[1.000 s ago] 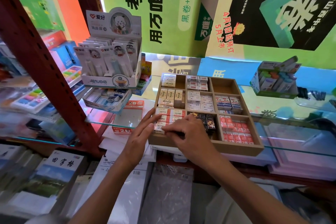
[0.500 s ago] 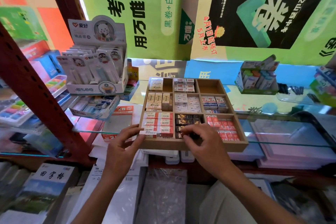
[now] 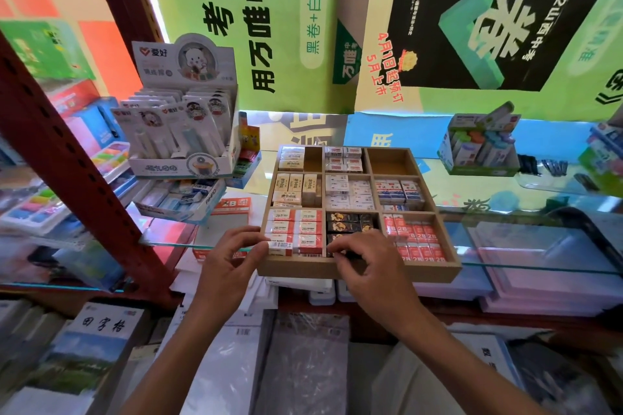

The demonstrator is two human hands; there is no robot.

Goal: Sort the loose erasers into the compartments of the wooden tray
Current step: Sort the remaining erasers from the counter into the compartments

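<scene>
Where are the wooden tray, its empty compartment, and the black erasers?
wooden tray (image 3: 357,269), head view, front wall.
empty compartment (image 3: 391,162), head view, bare floor.
black erasers (image 3: 347,222), head view, top of the middle one.

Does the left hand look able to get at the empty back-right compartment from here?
Probably yes. The compartment is open on top with nothing above it, though the left hand sits at the tray's near-left corner and would cross over the right hand.

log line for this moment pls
left hand: touching red 2B erasers, front-left | right hand: fingers curled at black erasers, front-middle | wooden tray: back-right compartment empty
</scene>
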